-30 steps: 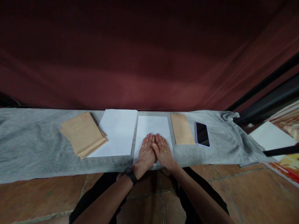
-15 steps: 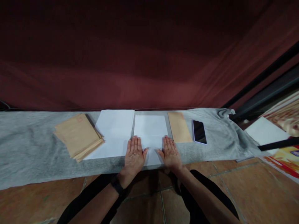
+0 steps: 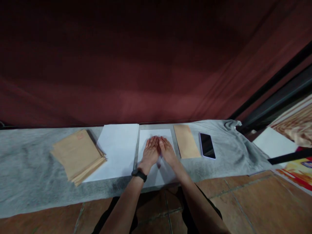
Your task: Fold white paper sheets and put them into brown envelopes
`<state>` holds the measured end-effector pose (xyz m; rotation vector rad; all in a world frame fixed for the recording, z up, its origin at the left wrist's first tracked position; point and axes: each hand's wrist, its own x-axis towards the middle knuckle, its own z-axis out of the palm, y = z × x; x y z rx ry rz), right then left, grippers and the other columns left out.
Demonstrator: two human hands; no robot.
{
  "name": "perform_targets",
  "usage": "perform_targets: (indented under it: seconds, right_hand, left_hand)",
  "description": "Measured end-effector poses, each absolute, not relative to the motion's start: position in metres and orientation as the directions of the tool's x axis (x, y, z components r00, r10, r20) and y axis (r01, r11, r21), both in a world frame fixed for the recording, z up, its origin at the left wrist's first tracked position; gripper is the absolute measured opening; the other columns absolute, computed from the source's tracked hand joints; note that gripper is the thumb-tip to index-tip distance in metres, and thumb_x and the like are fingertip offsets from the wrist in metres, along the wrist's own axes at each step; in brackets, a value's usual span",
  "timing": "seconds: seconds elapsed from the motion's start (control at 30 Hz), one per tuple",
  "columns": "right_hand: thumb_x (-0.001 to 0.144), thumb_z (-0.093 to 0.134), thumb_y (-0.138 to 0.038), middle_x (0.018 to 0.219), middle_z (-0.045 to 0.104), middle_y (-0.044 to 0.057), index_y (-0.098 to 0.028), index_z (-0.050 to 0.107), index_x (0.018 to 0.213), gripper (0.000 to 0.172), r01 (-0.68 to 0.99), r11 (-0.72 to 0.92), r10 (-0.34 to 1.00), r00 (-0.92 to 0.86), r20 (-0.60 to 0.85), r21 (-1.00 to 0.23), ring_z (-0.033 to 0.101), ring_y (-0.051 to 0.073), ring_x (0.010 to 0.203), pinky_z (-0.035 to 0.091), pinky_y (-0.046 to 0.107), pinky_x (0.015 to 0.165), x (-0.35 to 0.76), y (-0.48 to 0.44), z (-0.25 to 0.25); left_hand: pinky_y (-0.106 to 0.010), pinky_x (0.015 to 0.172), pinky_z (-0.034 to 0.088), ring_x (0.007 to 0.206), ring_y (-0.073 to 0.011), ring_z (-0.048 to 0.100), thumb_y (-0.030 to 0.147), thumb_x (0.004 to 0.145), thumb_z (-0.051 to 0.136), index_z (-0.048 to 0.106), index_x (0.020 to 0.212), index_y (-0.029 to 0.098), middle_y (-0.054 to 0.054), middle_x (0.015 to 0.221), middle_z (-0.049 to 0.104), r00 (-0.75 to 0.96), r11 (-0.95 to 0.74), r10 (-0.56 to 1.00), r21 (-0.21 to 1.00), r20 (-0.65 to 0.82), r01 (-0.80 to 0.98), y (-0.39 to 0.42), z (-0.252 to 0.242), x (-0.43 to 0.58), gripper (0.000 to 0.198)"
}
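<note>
A white sheet of paper [image 3: 157,177] lies on the grey cloth in front of me. My left hand [image 3: 151,150] rests on its upper half, fingers stretched out and pointing away from me. Close against it, on the same sheet, is my right hand [image 3: 167,151], also with fingers extended and angled toward the left hand. Neither hand holds anything. To the left is a stack of white paper [image 3: 119,146], partly under a pile of brown envelopes [image 3: 76,152]. A single brown envelope [image 3: 187,142] lies right of the sheet.
A smartphone [image 3: 207,145] lies right of the single envelope. The grey cloth [image 3: 231,156] covers a long, narrow surface backed by a dark red curtain [image 3: 146,81]. At the right stand dark bars and printed sheets [image 3: 299,169]. Tiled floor [image 3: 243,198] shows below the front edge.
Both hands have slid from the sheet's lower side edges up and inward, and now meet near its upper middle. The view has tilted slightly, so the surface sits lower.
</note>
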<state>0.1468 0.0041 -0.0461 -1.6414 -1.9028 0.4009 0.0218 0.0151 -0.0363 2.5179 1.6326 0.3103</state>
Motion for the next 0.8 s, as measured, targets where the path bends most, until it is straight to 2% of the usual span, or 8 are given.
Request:
perform_targets:
  seconds: [0.13, 0.27, 0.4, 0.5, 0.6, 0.7, 0.8]
  right_hand:
    - [0.108, 0.023, -0.037, 0.157, 0.045, 0.012, -0.016, 0.045, 0.152, 0.053, 0.872, 0.218, 0.967, -0.131, 0.221, -0.438, 0.036, 0.024, 0.149, 0.026, 0.050, 0.123, 0.132, 0.014, -0.059]
    - [0.107, 0.031, -0.039, 0.161, 0.038, 0.015, -0.013, 0.044, 0.152, 0.054, 0.928, 0.127, 0.977, -0.055, 0.208, -0.349, 0.032, 0.027, 0.151, 0.023, 0.050, 0.123, 0.133, 0.024, -0.066]
    - [0.106, 0.032, -0.042, 0.161, 0.033, 0.021, -0.005, 0.038, 0.154, 0.061, 0.935, 0.050, 0.965, 0.046, 0.260, -0.350, 0.032, 0.031, 0.151, 0.025, 0.053, 0.122, 0.143, 0.033, -0.072]
    - [0.106, 0.030, -0.042, 0.159, 0.034, 0.026, 0.002, 0.037, 0.152, 0.064, 0.924, 0.031, 0.947, 0.096, 0.307, -0.382, 0.034, 0.035, 0.149, 0.029, 0.056, 0.119, 0.151, 0.036, -0.075]
    - [0.106, 0.028, -0.039, 0.157, 0.036, 0.029, 0.004, 0.038, 0.151, 0.063, 0.918, -0.004, 0.937, 0.143, 0.320, -0.397, 0.034, 0.037, 0.149, 0.030, 0.058, 0.118, 0.153, 0.036, -0.072]
    - [0.106, 0.028, -0.036, 0.159, 0.034, 0.027, 0.003, 0.036, 0.152, 0.061, 0.922, -0.037, 0.949, 0.153, 0.276, -0.386, 0.031, 0.035, 0.151, 0.027, 0.056, 0.120, 0.147, 0.029, -0.065]
    - [0.107, 0.026, -0.033, 0.164, 0.030, 0.018, -0.005, 0.036, 0.155, 0.057, 0.935, 0.042, 0.973, 0.042, 0.229, -0.351, 0.028, 0.030, 0.152, 0.024, 0.050, 0.123, 0.138, 0.015, -0.060]
  left_hand:
    - [-0.046, 0.126, 0.020, 0.153, -0.0245, 0.027, 0.020, 0.099, 0.032, 0.041, 0.153, 0.011, -0.012, 0.162, 0.036, 0.351, -0.364, 0.931, 0.200, 0.100, 0.910, 0.029, -0.047, 0.018, 0.056]
    - [-0.046, 0.126, 0.022, 0.153, -0.0245, 0.027, 0.021, 0.099, 0.030, 0.038, 0.154, 0.006, -0.016, 0.161, 0.036, 0.218, -0.249, 0.964, 0.222, 0.154, 0.943, 0.038, -0.056, 0.014, 0.058]
    - [-0.048, 0.125, 0.025, 0.153, -0.0270, 0.026, 0.026, 0.100, 0.032, 0.036, 0.154, 0.003, -0.020, 0.160, 0.035, 0.106, -0.159, 0.973, 0.263, 0.205, 0.952, 0.043, -0.063, 0.014, 0.059]
    - [-0.048, 0.124, 0.026, 0.152, -0.0282, 0.030, 0.028, 0.100, 0.032, 0.037, 0.153, 0.003, -0.021, 0.159, 0.037, 0.035, -0.096, 0.974, 0.267, 0.224, 0.959, 0.045, -0.063, 0.012, 0.059]
    - [-0.050, 0.123, 0.027, 0.150, -0.0311, 0.034, 0.028, 0.101, 0.030, 0.039, 0.151, -0.003, -0.026, 0.156, 0.039, -0.028, -0.037, 0.970, 0.260, 0.241, 0.965, 0.045, -0.056, 0.008, 0.058]
    - [-0.050, 0.123, 0.026, 0.150, -0.0317, 0.032, 0.028, 0.102, 0.029, 0.036, 0.151, -0.005, -0.028, 0.156, 0.038, 0.007, -0.072, 0.969, 0.255, 0.247, 0.964, 0.040, -0.047, 0.009, 0.059]
    - [-0.046, 0.125, 0.024, 0.153, -0.0277, 0.028, 0.027, 0.103, 0.028, 0.035, 0.154, 0.002, -0.020, 0.161, 0.034, 0.139, -0.187, 0.969, 0.240, 0.203, 0.953, 0.028, -0.043, 0.016, 0.058]
